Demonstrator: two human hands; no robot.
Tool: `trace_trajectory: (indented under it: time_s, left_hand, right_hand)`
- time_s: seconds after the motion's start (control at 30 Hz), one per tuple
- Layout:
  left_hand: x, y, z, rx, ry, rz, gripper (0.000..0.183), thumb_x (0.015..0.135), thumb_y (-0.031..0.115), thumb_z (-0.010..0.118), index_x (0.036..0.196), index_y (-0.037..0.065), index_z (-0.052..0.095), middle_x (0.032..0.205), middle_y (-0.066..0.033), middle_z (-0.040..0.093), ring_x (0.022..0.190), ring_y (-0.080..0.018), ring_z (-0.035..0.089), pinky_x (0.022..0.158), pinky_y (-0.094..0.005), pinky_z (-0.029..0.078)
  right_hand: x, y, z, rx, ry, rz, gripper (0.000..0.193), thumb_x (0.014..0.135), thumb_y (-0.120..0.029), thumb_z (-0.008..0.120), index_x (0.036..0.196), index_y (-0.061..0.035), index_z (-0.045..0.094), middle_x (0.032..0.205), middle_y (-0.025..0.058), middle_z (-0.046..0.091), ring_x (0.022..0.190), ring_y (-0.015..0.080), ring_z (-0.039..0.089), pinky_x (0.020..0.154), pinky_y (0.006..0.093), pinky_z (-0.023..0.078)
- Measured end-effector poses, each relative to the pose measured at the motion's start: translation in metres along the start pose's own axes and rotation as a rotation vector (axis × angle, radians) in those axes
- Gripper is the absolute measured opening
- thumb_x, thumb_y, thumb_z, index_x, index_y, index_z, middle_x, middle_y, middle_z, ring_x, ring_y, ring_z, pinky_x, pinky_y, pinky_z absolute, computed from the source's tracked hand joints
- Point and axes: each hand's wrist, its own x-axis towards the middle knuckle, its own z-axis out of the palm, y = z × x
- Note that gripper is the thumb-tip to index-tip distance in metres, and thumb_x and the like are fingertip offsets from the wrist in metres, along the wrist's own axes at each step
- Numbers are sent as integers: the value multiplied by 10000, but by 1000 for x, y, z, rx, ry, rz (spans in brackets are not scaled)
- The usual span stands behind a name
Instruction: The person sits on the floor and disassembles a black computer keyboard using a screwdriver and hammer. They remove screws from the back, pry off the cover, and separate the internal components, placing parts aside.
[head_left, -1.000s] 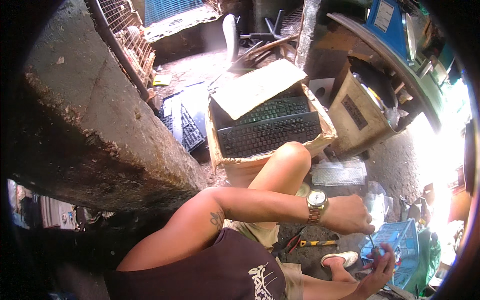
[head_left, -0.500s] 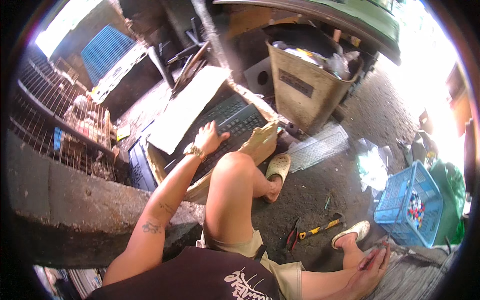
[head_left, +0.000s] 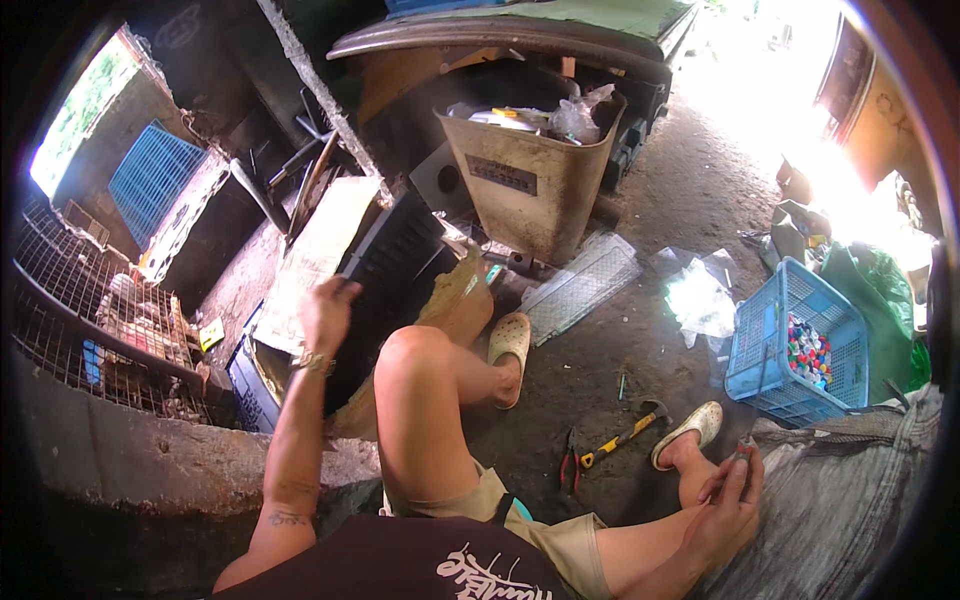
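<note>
My left hand (head_left: 326, 318) has its fingers closed at the near end of a black keyboard (head_left: 392, 240), which is tilted up on its edge out of a cardboard box (head_left: 455, 300). More dark things lie under it in shadow, too dim to tell apart. Resting by my right knee, my right hand (head_left: 733, 500) is closed round a small grey and reddish thing (head_left: 745, 447); the fingers hide most of it. On the ground between my feet lie red-handled pliers (head_left: 571, 470) and a yellow and black hammer (head_left: 622, 438).
A blue plastic basket (head_left: 745, 375) with colourful bottle caps (head_left: 808, 350) stands at right, beside a green sack (head_left: 872, 300). Ahead is a grubby bin (head_left: 530, 215) full of rubbish. A wire cage (head_left: 90, 300) and low concrete wall (head_left: 150, 445) are on the left.
My left hand has drawn back toward me and lifted the keyboard from lying flat to tilted. My right hand stays near the knee, still holding the small thing. The view has shifted right.
</note>
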Motion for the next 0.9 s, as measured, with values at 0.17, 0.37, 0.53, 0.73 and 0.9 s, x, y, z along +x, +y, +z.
trace_trajectory:
  time_s: [0.17,0.37,0.53,0.73,0.9]
  left_hand:
    - [10,4,-135,-468,389,419,336,983,323,657,1019,-4,725,927,-34,720,810,-113,565,764,-290,457]
    - [26,69,-165,-1085,324,538,382,1032,208,518,1334,-26,505,1210,-150,616,1116,-218,603,964,-338,496]
    - [-72,148,-29,-1048,-147,676,302,1043,260,485,1133,-22,548,1028,-134,622,942,-216,587,836,-337,486]
    - [-104,216,146,-1460,-72,578,351,1035,285,498,913,-23,615,858,-117,641,783,-225,573,713,-363,468]
    - [-182,157,224,-454,-891,280,1032,803,740,629,1333,-138,512,1313,-344,568,1339,-382,494,1104,-416,386]
  right_hand:
    - [-3,-15,7,161,125,31,380,1033,-281,541,1289,-7,599,830,42,578,564,75,455,453,227,308]
    - [-19,-16,25,364,-205,66,425,1044,-240,516,1428,-61,484,907,18,569,709,84,522,592,218,403]
    - [-67,-10,70,564,-286,127,408,1035,-146,531,1424,-47,456,1033,56,570,842,135,586,690,270,506]
    - [-92,89,105,354,92,29,377,1047,-242,536,1384,-83,478,1074,22,561,981,122,560,819,309,493]
    - [-97,132,105,437,153,379,333,1042,-262,537,1355,-159,495,1041,-12,551,939,113,553,816,356,478]
